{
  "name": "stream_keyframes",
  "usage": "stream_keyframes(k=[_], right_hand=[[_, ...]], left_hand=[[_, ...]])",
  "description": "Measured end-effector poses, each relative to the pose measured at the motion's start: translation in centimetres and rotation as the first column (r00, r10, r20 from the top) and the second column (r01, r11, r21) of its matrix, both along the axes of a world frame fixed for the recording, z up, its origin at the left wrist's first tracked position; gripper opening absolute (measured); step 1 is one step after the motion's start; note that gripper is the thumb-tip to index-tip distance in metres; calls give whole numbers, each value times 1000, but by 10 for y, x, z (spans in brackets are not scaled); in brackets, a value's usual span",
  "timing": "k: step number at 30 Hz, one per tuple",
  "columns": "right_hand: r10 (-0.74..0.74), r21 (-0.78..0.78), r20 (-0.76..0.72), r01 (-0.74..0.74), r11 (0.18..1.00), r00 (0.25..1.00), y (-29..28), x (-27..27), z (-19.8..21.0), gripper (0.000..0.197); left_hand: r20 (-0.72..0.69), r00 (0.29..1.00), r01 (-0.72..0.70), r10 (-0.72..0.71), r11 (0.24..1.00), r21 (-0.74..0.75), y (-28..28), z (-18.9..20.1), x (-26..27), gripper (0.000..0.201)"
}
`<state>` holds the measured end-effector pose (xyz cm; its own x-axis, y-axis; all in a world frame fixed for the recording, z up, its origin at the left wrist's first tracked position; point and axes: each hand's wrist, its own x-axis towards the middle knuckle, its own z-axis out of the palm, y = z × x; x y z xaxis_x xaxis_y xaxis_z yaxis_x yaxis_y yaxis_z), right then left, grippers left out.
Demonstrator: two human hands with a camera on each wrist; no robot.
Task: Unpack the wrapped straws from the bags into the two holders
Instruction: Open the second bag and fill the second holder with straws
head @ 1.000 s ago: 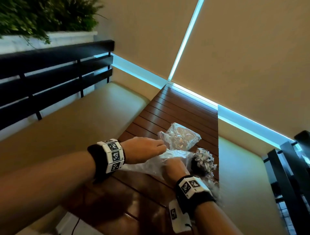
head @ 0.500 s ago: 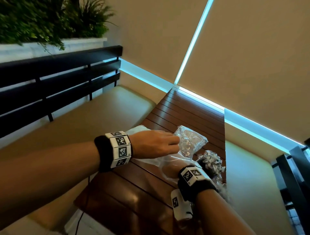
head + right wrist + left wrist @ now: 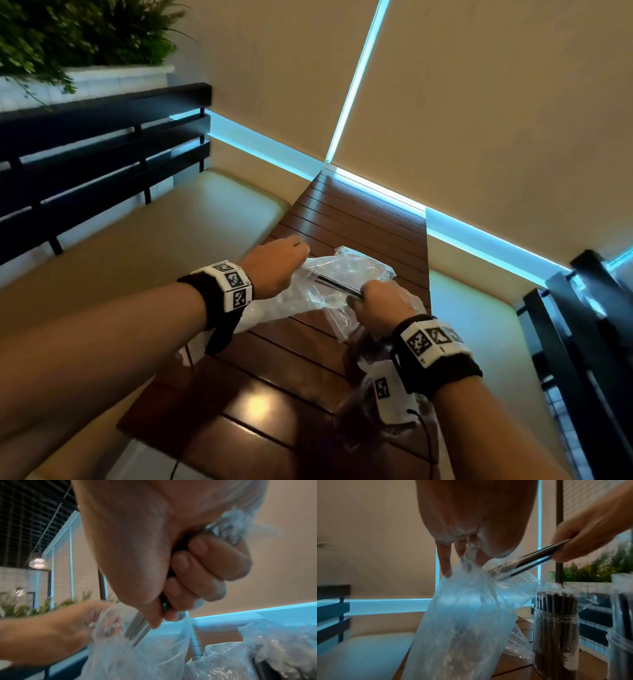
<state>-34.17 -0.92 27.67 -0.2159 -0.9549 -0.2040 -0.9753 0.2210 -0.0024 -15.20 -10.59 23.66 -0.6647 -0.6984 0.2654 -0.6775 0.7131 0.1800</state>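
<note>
My left hand (image 3: pixel 284 263) pinches the mouth of a clear plastic bag (image 3: pixel 308 298) and holds it above the wooden slat table (image 3: pixel 359 219). My right hand (image 3: pixel 373 301) grips a small bundle of dark wrapped straws (image 3: pixel 337 285) whose far ends still lie inside the bag. The left wrist view shows the bag (image 3: pixel 462 622) hanging down and the straws (image 3: pixel 530 559) slanting out of its top. Beside it stand a clear holder (image 3: pixel 555 635) full of dark straws and a second holder (image 3: pixel 619 649) at the right edge. In the head view my right wrist hides the holders.
Cream cushioned benches (image 3: pixel 171 246) flank the narrow table on both sides. A dark slatted rail (image 3: pixel 102 154) and a planter (image 3: pixel 85 41) run along the left. More crumpled clear plastic (image 3: pixel 517 646) lies on the table by the first holder.
My right hand, earlier low inside the bag, has risen with a bundle of straws. My left hand has lifted the bag's mouth off the table.
</note>
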Motion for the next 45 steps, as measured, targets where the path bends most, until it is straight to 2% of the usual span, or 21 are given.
stream_keyframes(k=[3,6,11,14,16,18,20,21,22,25,29,30,32,33,35,36,37,38,39,43,45], right_hand=[[-102,14,57,101,995,993,16,-34,13,37],[-152,-110,186,174,979,971,27,-52,20,50],[-185,-318,355,304,898,917,43,-59,10,58],[-195,-338,427,356,871,883,48,-61,-5,55],[-194,-355,431,363,862,881,51,-63,-13,52],[-191,-369,417,357,858,889,51,-63,-18,47],[-186,-386,398,348,854,898,50,-61,-21,45],[-182,-398,380,338,853,907,48,-59,-22,43],[-176,-416,365,329,848,914,46,-58,-22,41],[-137,-458,341,292,840,930,43,-55,-21,37],[70,-498,359,128,858,931,52,-58,-24,43],[152,-510,432,101,854,889,57,-59,-24,45],[253,-512,704,228,828,664,66,-62,-19,48],[235,-447,839,375,812,491,68,-68,-16,53],[151,-144,988,607,781,40,70,-83,-13,67],[134,16,972,620,784,-195,71,-90,-11,71],[118,134,920,585,800,-373,72,-95,-10,72],[101,202,872,540,817,-479,73,-98,-9,73],[92,233,840,507,830,-535,73,-99,-8,75],[100,248,789,463,851,-606,76,-96,-5,79],[94,235,820,482,844,-564,77,-98,-8,78]], left_hand=[[-45,990,-124,133,980,154,-11,-7,-10,25],[-17,982,-177,186,957,231,-12,-17,-19,22],[271,962,-62,-10,965,256,21,-29,-52,15],[383,914,-12,-130,938,346,30,-27,-64,51],[226,953,78,-201,885,459,32,-10,-69,60],[-162,976,216,-145,726,653,33,15,-72,56],[-511,857,444,65,408,798,36,41,-76,54],[-597,785,541,168,285,791,39,50,-79,53],[-646,721,608,251,220,763,42,58,-84,49],[-681,517,656,519,271,704,48,75,-106,27],[-580,133,665,804,362,653,50,103,-128,36],[-591,96,662,801,392,639,52,109,-131,40],[-673,75,649,736,476,593,59,124,-135,48],[-723,75,648,687,517,559,63,131,-137,51],[-801,92,654,591,571,496,74,143,-139,55],[-827,100,663,554,582,470,80,147,-142,56],[-846,102,675,523,588,445,86,151,-144,56],[-861,104,687,497,590,424,91,152,-147,56],[-875,111,695,471,593,407,97,153,-150,56],[-923,227,686,312,621,379,117,142,-163,54],[-922,272,684,275,619,386,123,135,-164,54]])
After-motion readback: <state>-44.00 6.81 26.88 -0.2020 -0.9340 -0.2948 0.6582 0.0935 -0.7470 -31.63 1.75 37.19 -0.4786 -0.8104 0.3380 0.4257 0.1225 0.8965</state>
